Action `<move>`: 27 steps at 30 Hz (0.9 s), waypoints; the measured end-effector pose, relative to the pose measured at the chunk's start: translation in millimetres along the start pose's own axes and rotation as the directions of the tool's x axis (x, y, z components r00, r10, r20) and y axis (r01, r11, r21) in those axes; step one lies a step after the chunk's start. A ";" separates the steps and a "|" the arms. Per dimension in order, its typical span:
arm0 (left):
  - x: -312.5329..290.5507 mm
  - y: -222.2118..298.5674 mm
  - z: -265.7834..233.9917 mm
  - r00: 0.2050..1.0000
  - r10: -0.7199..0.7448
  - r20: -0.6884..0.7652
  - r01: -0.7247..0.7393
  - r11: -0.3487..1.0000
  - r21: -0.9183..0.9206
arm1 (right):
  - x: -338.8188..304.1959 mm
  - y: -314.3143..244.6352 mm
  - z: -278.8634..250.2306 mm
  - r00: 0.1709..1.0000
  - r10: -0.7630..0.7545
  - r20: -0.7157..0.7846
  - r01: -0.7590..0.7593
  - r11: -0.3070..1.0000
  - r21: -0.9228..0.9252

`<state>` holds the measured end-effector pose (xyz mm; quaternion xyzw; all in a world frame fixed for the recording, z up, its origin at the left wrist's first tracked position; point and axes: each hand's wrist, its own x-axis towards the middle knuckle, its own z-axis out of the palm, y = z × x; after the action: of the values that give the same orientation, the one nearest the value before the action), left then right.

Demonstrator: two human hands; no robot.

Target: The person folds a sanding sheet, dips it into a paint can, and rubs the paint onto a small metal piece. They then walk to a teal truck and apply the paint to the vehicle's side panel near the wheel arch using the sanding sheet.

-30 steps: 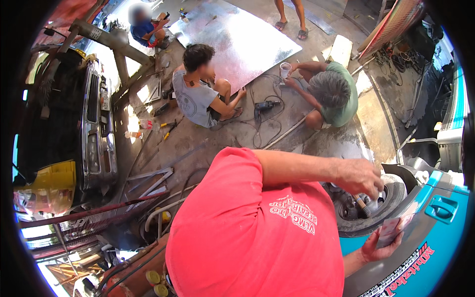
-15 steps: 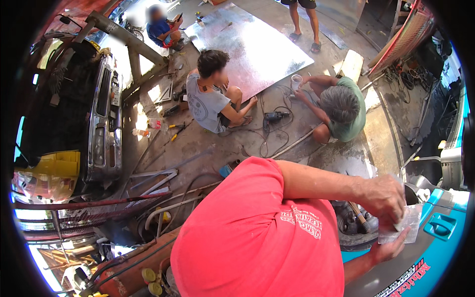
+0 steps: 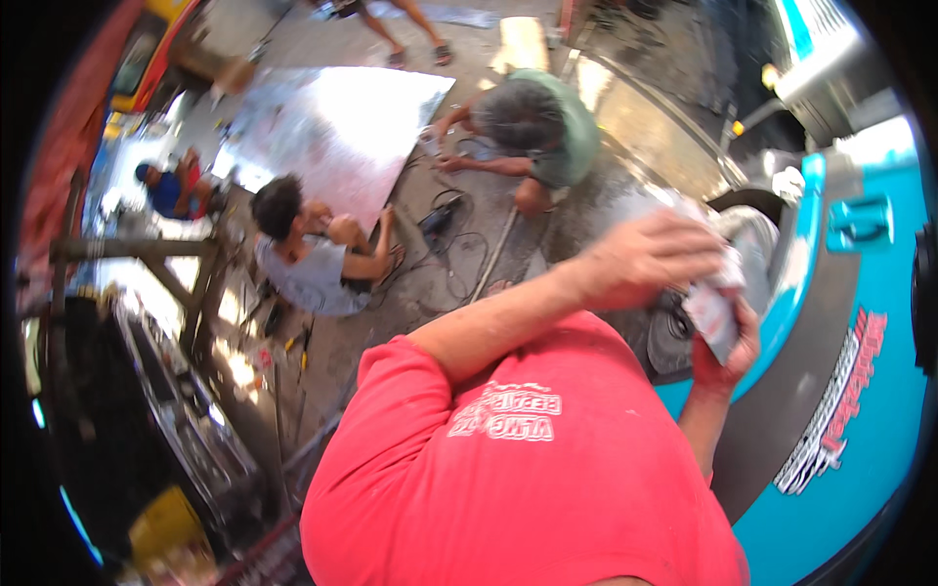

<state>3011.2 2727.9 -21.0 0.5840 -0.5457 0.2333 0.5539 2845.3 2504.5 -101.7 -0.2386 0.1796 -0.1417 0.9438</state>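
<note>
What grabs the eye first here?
The red T-shirt fills the lower centre. Right of it, the left hand and right hand hold a crumpled whitish sheet against a turquoise vehicle panel. Behind, a shiny metal sheet lies on the floor with crouching people around it.
</note>
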 end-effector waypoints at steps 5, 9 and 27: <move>-45.3 -37.1 32.7 0.926 -0.258 0.274 0.218 0.961 0.169 | 5.8 2.7 23.8 0.985 -0.154 -0.083 0.111 0.918 -0.380; -51.0 -14.1 45.6 0.874 -0.077 0.480 0.024 0.993 0.116 | 18.1 -21.2 31.5 0.936 -0.263 -0.235 0.175 0.925 -0.337; -23.8 9.7 27.9 0.959 -0.030 0.281 0.054 0.996 -0.078 | 11.8 -75.9 34.0 0.990 -0.120 -0.078 0.091 0.948 -0.303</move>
<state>2986.3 2713.7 -45.9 0.5985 -0.6153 0.1134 0.5004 2855.9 2449.7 -38.9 -0.3809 0.2307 -0.1743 0.8782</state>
